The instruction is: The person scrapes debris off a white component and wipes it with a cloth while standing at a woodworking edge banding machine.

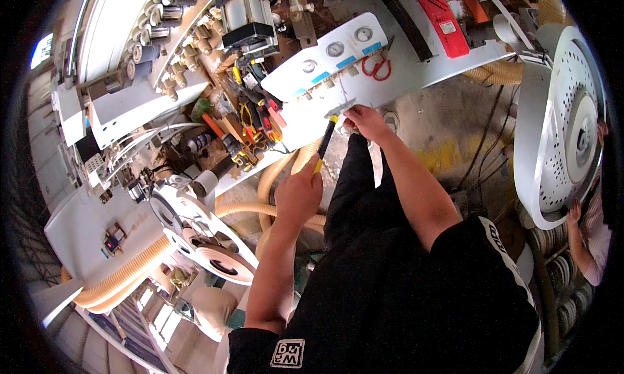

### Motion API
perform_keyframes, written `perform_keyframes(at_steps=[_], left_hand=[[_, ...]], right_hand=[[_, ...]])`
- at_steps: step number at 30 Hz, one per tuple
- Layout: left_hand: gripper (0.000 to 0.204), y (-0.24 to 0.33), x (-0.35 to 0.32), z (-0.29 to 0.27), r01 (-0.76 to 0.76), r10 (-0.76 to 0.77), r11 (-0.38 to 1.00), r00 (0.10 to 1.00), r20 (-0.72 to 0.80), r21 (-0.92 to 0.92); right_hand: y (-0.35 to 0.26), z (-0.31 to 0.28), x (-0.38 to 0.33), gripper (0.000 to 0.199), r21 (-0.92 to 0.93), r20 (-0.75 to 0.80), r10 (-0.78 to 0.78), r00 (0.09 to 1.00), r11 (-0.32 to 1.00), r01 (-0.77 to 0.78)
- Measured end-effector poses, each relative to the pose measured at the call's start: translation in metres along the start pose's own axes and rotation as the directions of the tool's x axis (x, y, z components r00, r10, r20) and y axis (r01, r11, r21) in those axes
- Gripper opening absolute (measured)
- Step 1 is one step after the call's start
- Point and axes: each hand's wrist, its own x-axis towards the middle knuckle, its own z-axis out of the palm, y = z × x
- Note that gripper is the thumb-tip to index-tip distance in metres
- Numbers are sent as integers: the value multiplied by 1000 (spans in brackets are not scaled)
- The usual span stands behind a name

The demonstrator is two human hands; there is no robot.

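Note:
My left hand is wrapped round the black-and-yellow handle of a hammer, which points up and away from me. The hammer's grey head lies over the near edge of the white workbench. Close to that head, my right hand has its fingers pinched together; anything between them is too small to make out. Just beyond on the bench are red-handled scissors and a white panel with round gauges and blue labels.
Left of the hammer lies a pile of pliers and screwdrivers. A red case is farther right. Metal cylinders stand at the back. A large perforated wheel is on the right, with another person's hand below it. Tan hoses run under the bench.

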Motion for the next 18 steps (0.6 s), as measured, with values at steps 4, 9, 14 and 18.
perform_keyframes(at_steps=[4,9,14,18], left_hand=[[46,1,6,-7,-13,13,996,1000,6,90],[45,7,11,-7,-26,25,976,1000,6,218],[44,13,6,-12,-71,67,969,997,28,237],[44,18,9,-10,-62,58,958,998,24,279]], right_hand=[[-2,1,5,30,29,43,59,997,998,-61],[7,4,13,30,-29,2,96,995,995,-96],[-32,8,-12,31,-429,-154,61,986,895,-122],[-20,20,-16,32,-318,-288,52,956,937,-147]])
